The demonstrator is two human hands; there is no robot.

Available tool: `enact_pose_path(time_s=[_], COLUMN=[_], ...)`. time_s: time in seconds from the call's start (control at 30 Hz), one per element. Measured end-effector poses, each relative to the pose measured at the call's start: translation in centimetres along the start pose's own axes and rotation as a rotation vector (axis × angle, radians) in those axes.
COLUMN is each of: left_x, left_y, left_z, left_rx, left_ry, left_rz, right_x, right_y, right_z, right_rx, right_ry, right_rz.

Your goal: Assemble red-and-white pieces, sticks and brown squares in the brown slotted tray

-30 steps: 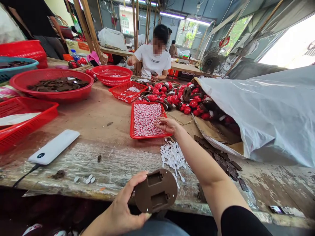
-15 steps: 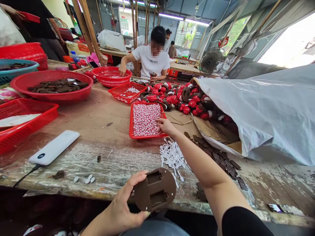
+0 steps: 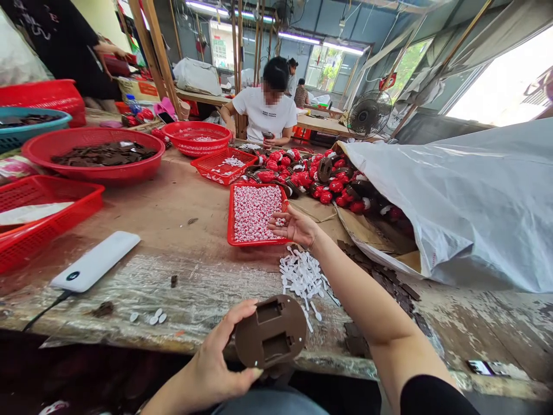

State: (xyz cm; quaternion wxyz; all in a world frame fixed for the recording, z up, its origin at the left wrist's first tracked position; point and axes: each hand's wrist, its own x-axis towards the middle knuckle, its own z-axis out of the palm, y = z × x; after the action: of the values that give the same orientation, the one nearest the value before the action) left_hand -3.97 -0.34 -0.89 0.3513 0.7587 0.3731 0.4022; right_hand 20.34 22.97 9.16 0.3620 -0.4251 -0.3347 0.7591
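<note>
My left hand [image 3: 218,366] is closed round the rim of a round brown plastic base [image 3: 271,333] with two rectangular recesses, held at the table's near edge. My right hand [image 3: 296,226] reaches out to the near right corner of a red tray [image 3: 231,222] filled with small red-and-white pieces. Its palm faces up and the fingers curl loosely around a few of those small pieces [image 3: 280,221]. Just below the wrist lies a heap of small white plastic pins [image 3: 303,276].
A pile of red and brown toy parts [image 3: 322,176] spills from a large white sack [image 3: 466,196] on the right. Red baskets [image 3: 93,153] and a white power bank [image 3: 95,260] lie to the left. Another person in a white shirt [image 3: 265,112] works across the table. Brown chips [image 3: 389,285] are scattered on cardboard.
My right hand dipped into the tray's corner, then turned palm up and lifted slightly with a few small pieces in it. The left hand and brown base stayed put.
</note>
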Motion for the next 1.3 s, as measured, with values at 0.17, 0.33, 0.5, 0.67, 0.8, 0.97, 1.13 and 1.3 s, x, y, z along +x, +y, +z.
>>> enact_pose_path(time_s=[0.17,0.33,0.5,0.67,0.8,0.97,1.13,1.3], left_x=[-0.1,0.4,0.6,0.5,0.3,0.5,1.4,0.8], left_y=[0.1,0.7,0.9,1.2,1.1,-0.6,-2.4,-1.1], left_z=[-0.3,-0.2,0.0,0.0,0.3,0.8,0.6,0.8], left_rx=[-0.055,-0.149,-0.134,-0.138,-0.166,-0.247,-0.273,-0.31], left_ry=[0.004,0.023,0.02,-0.006,-0.026,-0.071,-0.109,-0.089], left_rz=[-0.074,-0.095,-0.079,-0.1,-0.122,-0.106,-0.152,-0.199], right_x=[-4.2,-11.0,-14.3,-10.1,-1.5,5.8,7.0,3.1], right_y=[3.7,7.8,8.4,6.6,4.0,2.0,1.6,0.9], right_z=[1.6,3.7,3.7,1.0,-0.6,0.4,1.1,0.6], right_rx=[-0.149,-0.932,-1.456,-1.424,-1.533,-1.648,-1.696,-1.606], right_ry=[-0.1,-0.487,-0.684,-0.301,0.181,0.148,0.181,0.211], right_rz=[-0.174,-0.616,-0.742,-0.677,-0.442,-0.253,-0.287,-0.361])
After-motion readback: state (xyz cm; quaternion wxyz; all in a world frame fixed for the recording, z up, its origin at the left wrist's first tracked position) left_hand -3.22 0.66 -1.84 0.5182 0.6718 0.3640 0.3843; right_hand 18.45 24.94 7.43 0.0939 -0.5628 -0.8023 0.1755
